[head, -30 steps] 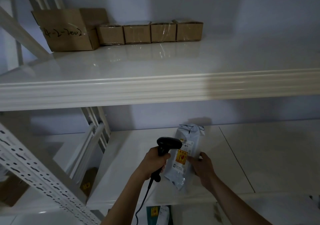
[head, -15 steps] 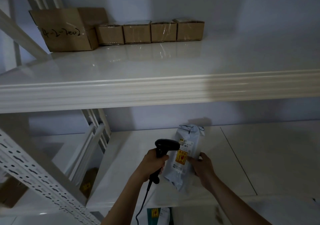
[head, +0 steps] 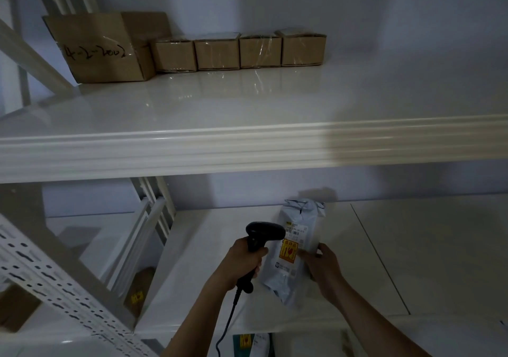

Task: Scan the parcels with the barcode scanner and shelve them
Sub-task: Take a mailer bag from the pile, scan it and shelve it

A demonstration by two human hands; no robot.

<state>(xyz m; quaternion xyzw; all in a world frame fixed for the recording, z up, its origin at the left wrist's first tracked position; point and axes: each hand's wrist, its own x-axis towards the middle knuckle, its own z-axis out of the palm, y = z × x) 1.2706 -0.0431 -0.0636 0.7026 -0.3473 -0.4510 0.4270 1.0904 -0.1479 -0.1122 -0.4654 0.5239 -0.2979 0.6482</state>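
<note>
Left hand (head: 242, 263) gripped scanner (head: 264, 233), head aimed toward 3 o'clock at parcel's (head: 294, 249) label; right hand (head: 324, 263) held parcel tilted, label presented for reading.

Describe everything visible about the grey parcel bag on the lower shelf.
The grey parcel bag is a soft plastic mailer, crumpled at its far end. It bears a white label, a yellow-and-red sticker and a small printed logo. It lies lengthwise over the lower shelf, gripped at its right edge by the right hand, with the scanner beside its label.
</note>
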